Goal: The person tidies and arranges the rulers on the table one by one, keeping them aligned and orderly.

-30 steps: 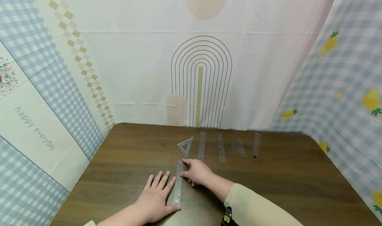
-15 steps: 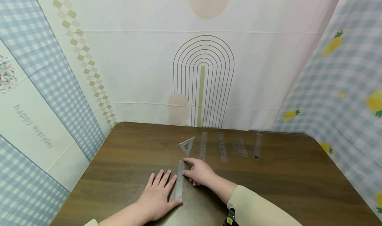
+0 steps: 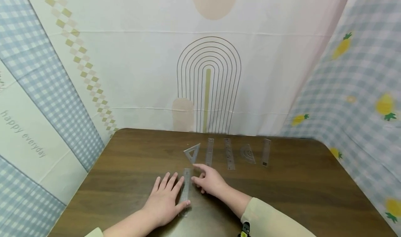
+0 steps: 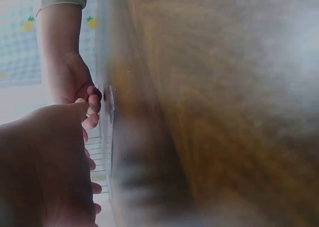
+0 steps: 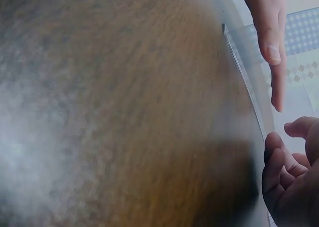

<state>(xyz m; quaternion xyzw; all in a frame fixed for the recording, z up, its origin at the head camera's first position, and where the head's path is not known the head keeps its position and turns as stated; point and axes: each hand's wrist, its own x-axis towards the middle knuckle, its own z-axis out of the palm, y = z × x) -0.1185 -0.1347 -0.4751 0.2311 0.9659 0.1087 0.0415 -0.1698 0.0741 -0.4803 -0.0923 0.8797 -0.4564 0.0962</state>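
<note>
Hands apart. Left hand [image 3: 163,201]: fingers straight, spread, thumb over ruler [image 3: 187,178] lying on table [image 3: 297,184], near side. Right hand [image 3: 210,181], forefinger out, just right of ruler's far end; contact unclear. Step: probably straightening ruler; calls for light nudge. Farther: triangle [image 3: 196,153], protractor [image 3: 248,154] to its right.

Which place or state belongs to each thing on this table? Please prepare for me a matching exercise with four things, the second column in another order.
Things
1. set square
2. protractor
3. near ruler
4. left hand

Places and states (head view)
A. between the left hand and the right hand
B. second from the right in the far row
C. fingers spread apart
D. at the left end of the far row

Right pairs: 1-D, 2-B, 3-A, 4-C
</note>
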